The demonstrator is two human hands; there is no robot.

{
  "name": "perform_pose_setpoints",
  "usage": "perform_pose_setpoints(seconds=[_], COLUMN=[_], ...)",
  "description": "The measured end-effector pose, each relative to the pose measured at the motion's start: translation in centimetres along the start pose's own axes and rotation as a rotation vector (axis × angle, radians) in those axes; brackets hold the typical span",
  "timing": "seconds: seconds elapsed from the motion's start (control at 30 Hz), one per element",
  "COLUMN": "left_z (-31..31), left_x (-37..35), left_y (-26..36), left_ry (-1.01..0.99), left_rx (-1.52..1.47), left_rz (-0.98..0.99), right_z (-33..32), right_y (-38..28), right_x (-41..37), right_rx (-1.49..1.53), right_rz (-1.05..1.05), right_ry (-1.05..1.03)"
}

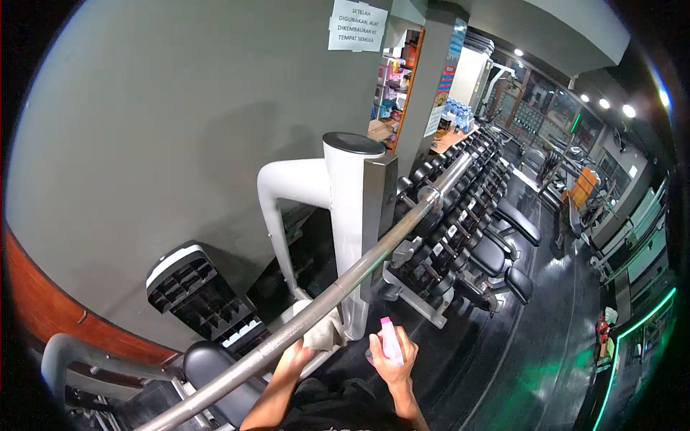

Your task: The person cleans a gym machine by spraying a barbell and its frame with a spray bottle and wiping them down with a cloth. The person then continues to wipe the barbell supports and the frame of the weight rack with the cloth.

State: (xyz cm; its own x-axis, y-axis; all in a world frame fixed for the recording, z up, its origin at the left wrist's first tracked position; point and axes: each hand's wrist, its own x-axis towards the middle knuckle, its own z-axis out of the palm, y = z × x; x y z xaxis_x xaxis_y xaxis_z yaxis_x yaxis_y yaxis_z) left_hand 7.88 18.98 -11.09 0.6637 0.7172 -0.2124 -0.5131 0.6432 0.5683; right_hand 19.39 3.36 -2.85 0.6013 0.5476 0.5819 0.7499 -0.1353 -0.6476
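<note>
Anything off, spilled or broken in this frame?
Nothing stands out. The left hand holds a cloth against the bar, and the right hand holds a pink spray bottle upright. The dumbbells sit in rows on their rack. The floor is glossy with reflections, with no visible spill.

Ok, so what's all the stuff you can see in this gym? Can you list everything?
barbell: one, silver-grey, slanting across the middle
cloth: one, whitish, on the barbell near the bottom
spray bottle: one, pink, bottom middle
rack post: one, white, behind the barbell
dumbbells: many, black, on a long rack to the right
benches: several, black, beside the dumbbells
wall: one, grey, left side
paper sign: one, white, high on the wall
left hand: one, pressing the cloth on the barbell
right hand: one, holding the spray bottle
</note>
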Motion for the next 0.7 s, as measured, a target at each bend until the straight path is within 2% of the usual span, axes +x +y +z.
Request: perform_pose_setpoints(seconds=[0.1, 0.13, 0.23, 0.27, 0.3, 0.33, 0.37, 0.4, 0.43, 0.47, 0.5, 0.53, 0.57, 0.6, 0.7], left_z=[0.1, -4.5, -3.7, -1.6, -2.1, -3.3, -1.8, -0.4, 1.9, 6.0, 5.9, 7.1, 9.0, 10.7, 12.8], left_x=[0.4, 3.5, 3.7, 3.1, 4.3, 6.3, 6.8, 7.3, 7.6, 6.6, 9.0, 10.6, 11.0, 12.1, 14.8], left_y=[0.4, -0.9, -0.3, 0.7, 0.8, 0.5, 1.3, 2.2, 3.4, 5.1, 5.1, 5.5, 6.3, 6.4, 5.4], left_ry=[0.01, -0.151, -0.153, -0.156, -0.157, -0.076, 0.004, 0.016, 0.023, 0.112, 0.001, 0.078, 0.062, 0.018, -0.145], left_rx=[0.102, -0.477, -0.514, -0.343, -0.342, -0.292, -0.242, -0.128, 0.03, 0.127, 0.098, 0.143, 0.229, 0.331, 0.828], left_rz=[0.111, -0.272, -0.281, -0.159, -0.159, -0.079, -0.001, 0.12, 0.329, 0.418, 0.56, 0.626, 0.653, 0.881, 1.257], right_z=[0.6, 0.6, 0.5, 0.5, 0.4, 0.4, 0.3, 0.1, -0.1, -0.3, -0.4, -0.6, -0.7, -0.7, -0.4], right_y=[-0.5, -0.5, -0.3, -0.3, -0.4, -0.4, -0.4, -0.4, -0.2, -0.1, 0.1, 0.1, 0.1, 0.2, 0.5], right_x=[0.3, 0.3, 0.4, 0.5, 0.6, 0.6, 0.5, 0.4, 0.2, -0.1, -0.4, -0.7, -1.2, -1.6, -2.3], right_rx=[0.101, 0.098, 0.07, 0.061, 0.052, 0.05, 0.1, 0.149, 0.145, 0.143, 0.14, 0.132, 0.144, 0.158, 0.171], right_rz=[0.002, 0.006, -0.005, -0.005, -0.004, -0.003, 0.026, 0.057, 0.061, 0.055, 0.05, 0.053, 0.049, 0.043, 0.066], right_ry=[0.072, 0.074, 0.002, -0.01, -0.02, -0.018, 0.003, 0.026, 0.029, 0.022, 0.016, 0.02, 0.005, -0.011, -0.043])
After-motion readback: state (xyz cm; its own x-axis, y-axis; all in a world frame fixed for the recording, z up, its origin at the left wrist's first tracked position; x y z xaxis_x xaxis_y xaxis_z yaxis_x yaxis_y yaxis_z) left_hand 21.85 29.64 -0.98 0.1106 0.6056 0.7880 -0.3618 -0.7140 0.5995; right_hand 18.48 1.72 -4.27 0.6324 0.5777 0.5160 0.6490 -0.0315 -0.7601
